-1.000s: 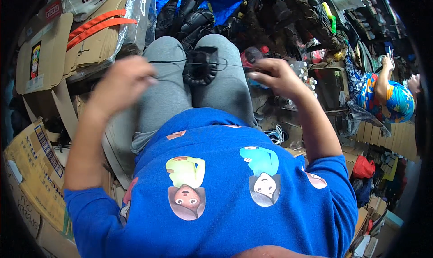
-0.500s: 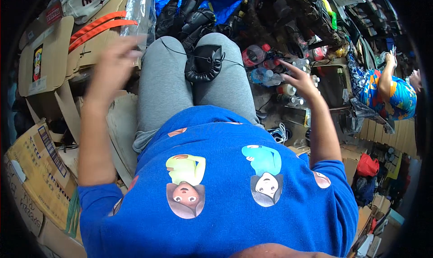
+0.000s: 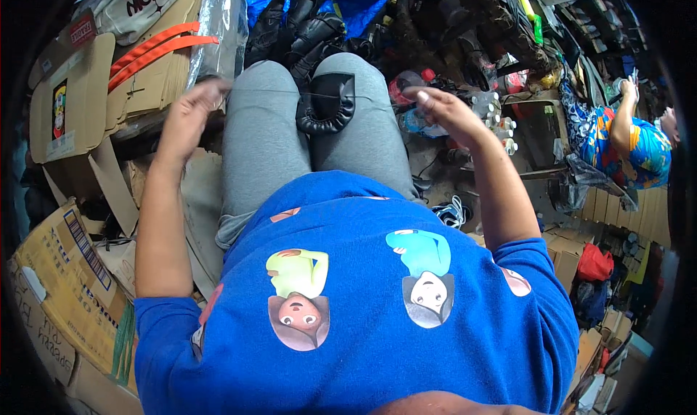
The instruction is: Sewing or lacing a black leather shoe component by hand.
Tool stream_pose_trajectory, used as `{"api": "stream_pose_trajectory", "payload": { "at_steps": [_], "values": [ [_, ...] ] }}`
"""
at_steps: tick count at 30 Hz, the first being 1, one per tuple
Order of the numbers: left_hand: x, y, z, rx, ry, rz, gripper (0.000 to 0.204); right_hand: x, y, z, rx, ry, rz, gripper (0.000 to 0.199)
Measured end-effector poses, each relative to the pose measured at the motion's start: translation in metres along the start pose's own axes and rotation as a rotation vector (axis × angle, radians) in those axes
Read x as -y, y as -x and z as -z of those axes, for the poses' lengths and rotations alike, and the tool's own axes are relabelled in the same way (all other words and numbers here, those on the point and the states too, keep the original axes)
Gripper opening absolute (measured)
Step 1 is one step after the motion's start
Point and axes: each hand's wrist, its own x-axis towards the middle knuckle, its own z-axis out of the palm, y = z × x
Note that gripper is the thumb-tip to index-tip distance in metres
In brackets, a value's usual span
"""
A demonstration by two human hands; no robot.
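Note:
A black leather shoe upper (image 3: pixel 328 110) with a puckered, rounded edge rests on my grey-trousered thighs. A thin dark thread (image 3: pixel 272 91) runs nearly straight across it, from one hand to the other. Beside my left knee, my left hand (image 3: pixel 190 117) is closed in a pinch on the thread's left end. Out past the right knee, my right hand (image 3: pixel 454 116) has its fingers drawn together on the other end. Whether a needle is in either hand is too small to tell.
Flattened cardboard boxes (image 3: pixel 72 103) and orange strips (image 3: pixel 156 50) lie at left. Black shoes (image 3: pixel 305 23) stand beyond my knees near blue plastic sheeting (image 3: pixel 359 1). Several plastic bottles (image 3: pixel 488 110) crowd the right side. Another person (image 3: pixel 632 143) in a colourful shirt is at far right.
The thread, loose and curved across my thighs before, is now stretched nearly straight. My left hand has slowed from a blur, and my right hand has moved inward and slightly up.

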Motion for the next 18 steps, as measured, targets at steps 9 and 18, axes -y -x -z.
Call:
{"api": "stream_pose_trajectory", "payload": {
  "at_steps": [9, 18],
  "values": [
    [-0.036, -0.057, -0.107, 0.337, -0.389, -0.471, 0.031, 0.063, -0.026, -0.043, 0.030, 0.339, 0.352, 0.019],
    [-0.042, -0.086, -0.117, 0.637, -0.586, -0.299, 0.022, 0.065, -0.038, -0.040, 0.088, 0.606, 0.579, 0.016]
  ]
}}
